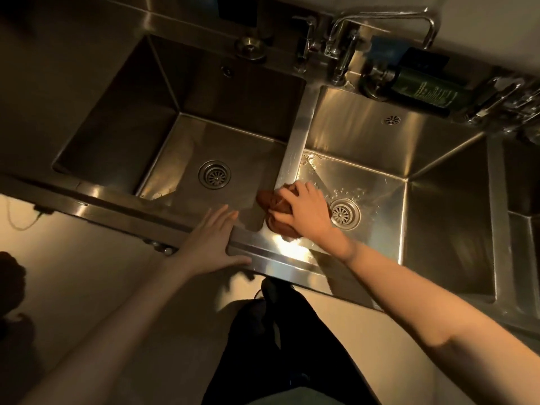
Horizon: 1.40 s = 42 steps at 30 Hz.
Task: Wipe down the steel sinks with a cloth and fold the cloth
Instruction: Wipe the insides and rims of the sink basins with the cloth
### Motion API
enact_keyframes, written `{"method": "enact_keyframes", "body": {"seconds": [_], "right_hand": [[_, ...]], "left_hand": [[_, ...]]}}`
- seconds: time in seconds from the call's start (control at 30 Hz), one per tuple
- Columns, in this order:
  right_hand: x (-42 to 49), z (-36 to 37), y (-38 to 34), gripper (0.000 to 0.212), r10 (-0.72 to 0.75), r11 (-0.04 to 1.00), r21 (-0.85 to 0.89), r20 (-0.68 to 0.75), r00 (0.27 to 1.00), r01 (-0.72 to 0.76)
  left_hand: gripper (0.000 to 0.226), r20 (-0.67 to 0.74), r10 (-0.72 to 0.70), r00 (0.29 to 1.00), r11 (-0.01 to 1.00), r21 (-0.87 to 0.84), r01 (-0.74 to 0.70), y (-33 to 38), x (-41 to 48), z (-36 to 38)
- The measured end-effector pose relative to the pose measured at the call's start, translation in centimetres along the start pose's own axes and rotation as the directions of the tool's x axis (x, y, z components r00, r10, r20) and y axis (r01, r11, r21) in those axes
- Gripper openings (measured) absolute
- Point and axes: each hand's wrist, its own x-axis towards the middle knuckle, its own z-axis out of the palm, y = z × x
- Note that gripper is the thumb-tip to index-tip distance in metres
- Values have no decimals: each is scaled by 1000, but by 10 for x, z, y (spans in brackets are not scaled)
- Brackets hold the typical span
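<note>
Two steel sinks sit side by side, the left sink point(140, 118) and the right sink point(438, 200), parted by a steel divider point(295, 141). My right hand point(304, 211) presses a bunched reddish-brown cloth point(270, 200) onto the near end of that divider, where it meets the front rim. My left hand point(213, 241) lies flat with fingers spread on the front rim point(263, 263) of the left sink and holds nothing. Water drops glisten on the right sink's floor around its drain point(344, 213). The left sink's drain point(214, 173) is uncovered.
Taps point(342, 45) stand behind the divider, with a drain plug point(250, 48) on the back ledge to their left. A dark green bottle point(423, 89) lies behind the right sink. A third basin point(523, 182) shows at the right edge. My legs and the floor are below.
</note>
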Motion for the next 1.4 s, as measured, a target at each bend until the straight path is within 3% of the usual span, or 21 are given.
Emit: {"method": "enact_keyframes", "body": {"seconds": [0.23,0.4,0.53,0.83,1.0,1.13,1.4], "right_hand": [[81,-22,24,51,317,947,52,26,948,-318],[42,-8,19,52,223,975,0,-4,975,-223],[74,-16,38,50,139,988,-72,40,990,-135],[206,-49,107,55,338,938,67,41,940,-341],[183,-40,109,70,287,946,138,63,956,-293],[186,-37,119,66,211,971,106,58,976,-216],[258,-54,140,64,392,903,157,75,917,-400]], "left_hand": [[120,-60,-102,993,988,-122,94,34,43,7],[105,-95,-153,984,968,-213,130,54,75,7],[104,-147,-187,971,957,-249,146,59,92,-2],[88,-191,-338,922,937,-164,310,84,162,-13],[85,-243,-389,889,914,-222,339,90,178,-6],[84,-236,-407,882,906,-223,359,89,178,-2],[81,-246,-430,869,895,-239,375,91,179,-2]]}}
